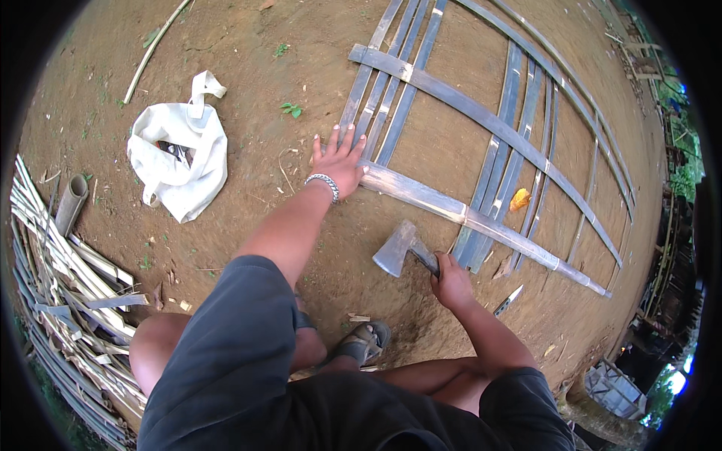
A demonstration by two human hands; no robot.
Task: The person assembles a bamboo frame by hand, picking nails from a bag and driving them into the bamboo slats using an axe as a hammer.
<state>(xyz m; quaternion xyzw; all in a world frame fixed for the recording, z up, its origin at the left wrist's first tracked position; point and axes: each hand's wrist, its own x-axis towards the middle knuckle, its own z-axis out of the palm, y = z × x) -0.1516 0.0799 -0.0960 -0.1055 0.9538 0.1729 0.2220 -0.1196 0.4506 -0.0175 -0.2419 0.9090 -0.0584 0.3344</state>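
Note:
My left hand (pixel 340 161) lies flat with fingers spread on the left end of a wide split bamboo piece (pixel 421 193), the nearest one in a lattice of bamboo slats on the ground. My right hand (pixel 453 283) is wrapped round the handle of a hatchet (pixel 395 249). Its broad metal head points left, just on my side of the bamboo piece. Part of the handle is hidden in my fist. Narrower slats (pixel 489 177) cross the wide piece, and a second wide slat (pixel 481 116) runs across them farther away.
A knife (pixel 508 301) lies on the dirt close to my right forearm. A white cloth bag (pixel 180 173) stands at the left, with dark items inside. Left of my knees are a pile of bamboo strips (pixel 83 286) and a short bamboo tube (pixel 71 203). A yellow leaf (pixel 520 199) rests among the slats.

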